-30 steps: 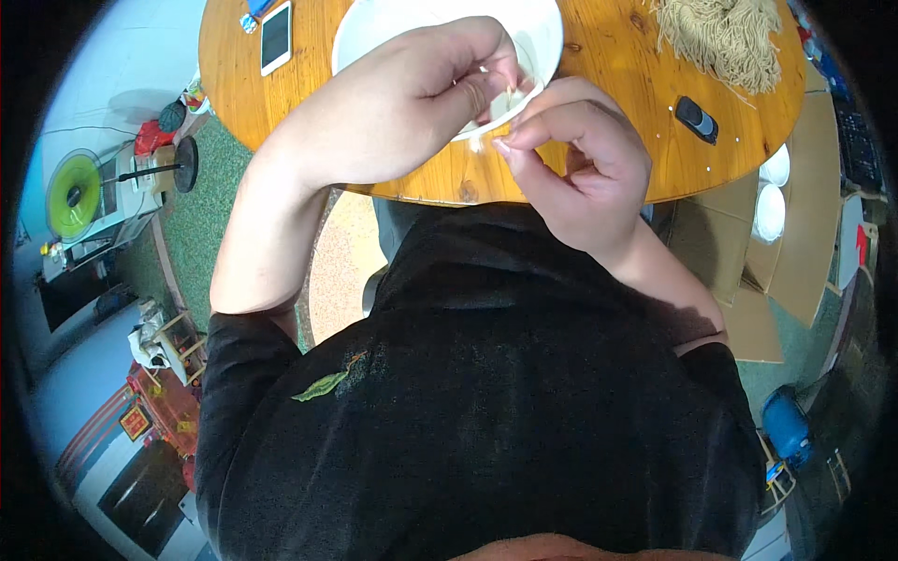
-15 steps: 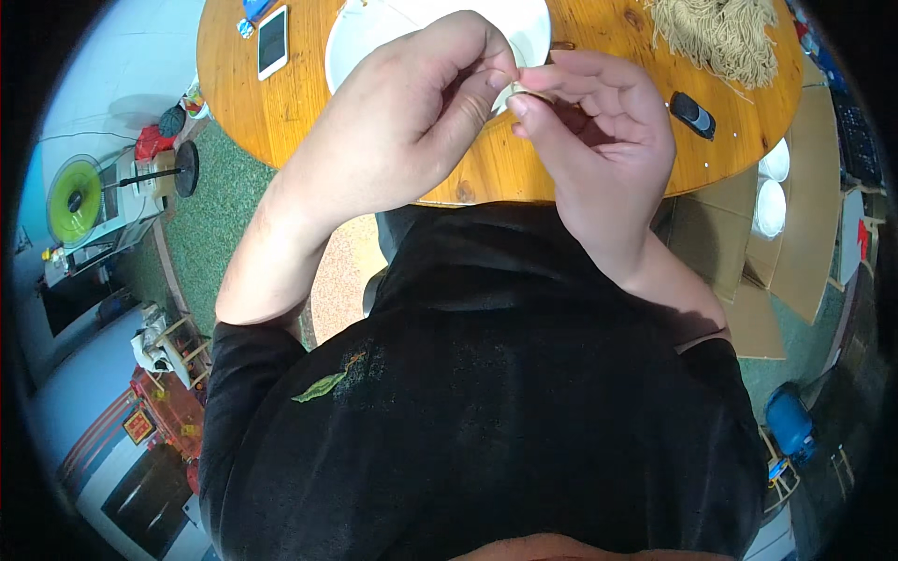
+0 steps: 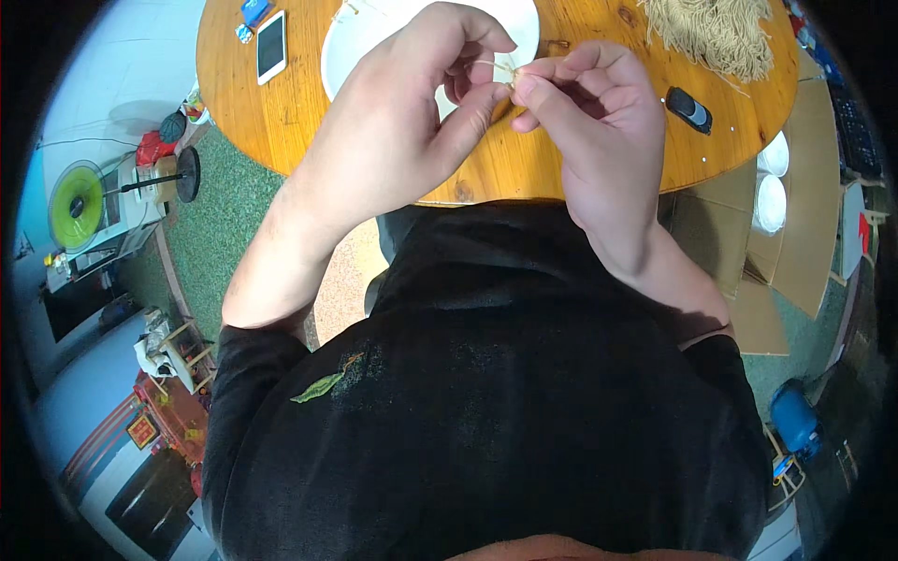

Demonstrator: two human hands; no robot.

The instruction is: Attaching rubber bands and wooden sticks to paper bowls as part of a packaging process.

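Observation:
A thin beige cord (image 3: 496, 64) with a small knot in it stretches between my hands, over the near side of the table. My right hand (image 3: 613, 122) pinches the cord at the knot between thumb and forefinger, its other fingers loosely bent. At the other end, my left hand (image 3: 398, 131) has thumb and forefinger apart, and the cord runs in toward its curled fingers, which are partly hidden. Behind my left hand stands a white bowl (image 3: 339, 51) with bits of cord at its rim.
On the round wooden table (image 3: 561, 178) lie a white phone (image 3: 271, 47), a small black and grey device (image 3: 689, 110) and a bundle of beige cords (image 3: 716, 37). Cardboard (image 3: 804, 206) and white round containers (image 3: 771, 204) are at the right. A green fan (image 3: 77, 204) stands left.
My left thumb and forefinger have spread apart, baring the cord between the hands. My right hand has shifted slightly up and still pinches the cord.

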